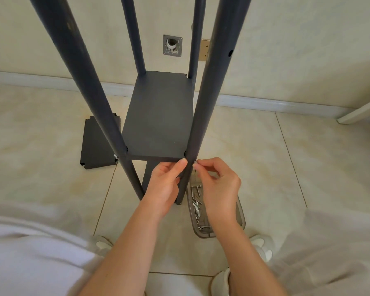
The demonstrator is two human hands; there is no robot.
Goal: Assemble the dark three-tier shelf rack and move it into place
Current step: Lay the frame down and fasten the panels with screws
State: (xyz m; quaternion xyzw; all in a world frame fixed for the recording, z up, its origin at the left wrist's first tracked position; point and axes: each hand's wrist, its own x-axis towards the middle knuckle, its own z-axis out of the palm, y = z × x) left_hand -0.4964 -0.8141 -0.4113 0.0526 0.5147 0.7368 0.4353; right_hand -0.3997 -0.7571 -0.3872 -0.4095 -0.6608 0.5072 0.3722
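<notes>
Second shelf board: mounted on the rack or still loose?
Loose. The shelf board lies flat on the floor, left of the rack and outside its poles.

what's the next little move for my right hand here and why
Probably ease the screw into the near right pole at shelf level and start turning it. The right hand pinches it right beside that pole, the left hand grips the pole at the shelf corner, and the near left corner already shows a fastener.
</notes>
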